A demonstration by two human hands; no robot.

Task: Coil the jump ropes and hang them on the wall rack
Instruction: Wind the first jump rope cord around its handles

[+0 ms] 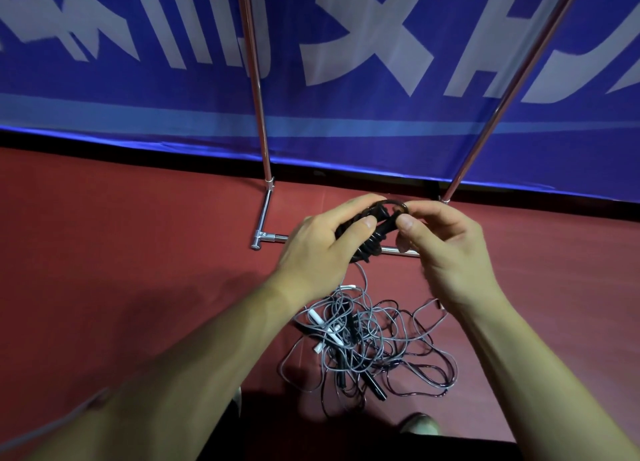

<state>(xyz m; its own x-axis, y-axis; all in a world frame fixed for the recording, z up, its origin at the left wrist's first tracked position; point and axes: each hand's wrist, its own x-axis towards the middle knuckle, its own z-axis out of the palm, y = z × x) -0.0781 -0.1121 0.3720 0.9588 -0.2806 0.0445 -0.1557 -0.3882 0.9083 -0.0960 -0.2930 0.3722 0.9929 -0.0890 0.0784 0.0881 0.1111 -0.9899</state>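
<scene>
The left hand (311,249) grips the coiled black rope (367,232), lying slantwise, while right fingers (405,223) pinch its top loop.

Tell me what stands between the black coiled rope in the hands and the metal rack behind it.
Nothing visible. Both hands, left hand and right hand, hold the coiled black rope in open air before the rack's poles. The tangled ropes lie on the floor below, out of the path.
</scene>
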